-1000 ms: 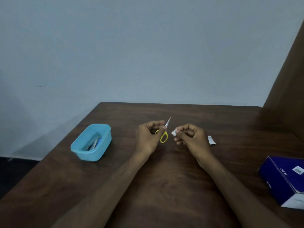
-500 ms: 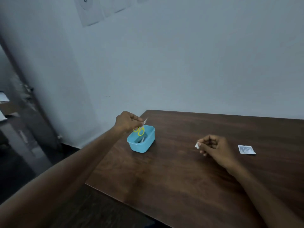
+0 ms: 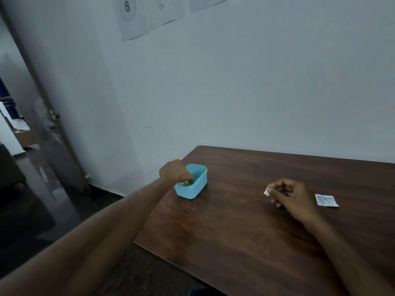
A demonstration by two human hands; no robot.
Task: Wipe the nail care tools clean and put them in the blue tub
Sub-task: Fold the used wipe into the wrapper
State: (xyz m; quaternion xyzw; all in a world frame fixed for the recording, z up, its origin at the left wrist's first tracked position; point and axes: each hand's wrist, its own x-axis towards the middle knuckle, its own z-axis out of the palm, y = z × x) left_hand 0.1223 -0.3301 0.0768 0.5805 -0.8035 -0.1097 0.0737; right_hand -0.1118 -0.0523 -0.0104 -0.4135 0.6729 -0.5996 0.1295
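Head view: left hand [image 3: 174, 172] fingers pinch yellow-handled scissors [image 3: 186, 184] inside blue tub [image 3: 195, 189]; release low, gently. Right hand [image 3: 290, 196] fingers clamp wipe [image 3: 266, 192].

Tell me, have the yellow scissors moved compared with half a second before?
Yes. The scissors went down from above the blue tub into it, under the left hand.

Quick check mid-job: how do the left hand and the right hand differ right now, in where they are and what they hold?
The left hand reaches into the blue tub at the table's corner, fingers by the yellow-handled scissors; the right hand rests on the table, clear of the tub. The right hand's grip pinches a small white wipe; whether the left hand's grip has let go is unclear. Both are bare.
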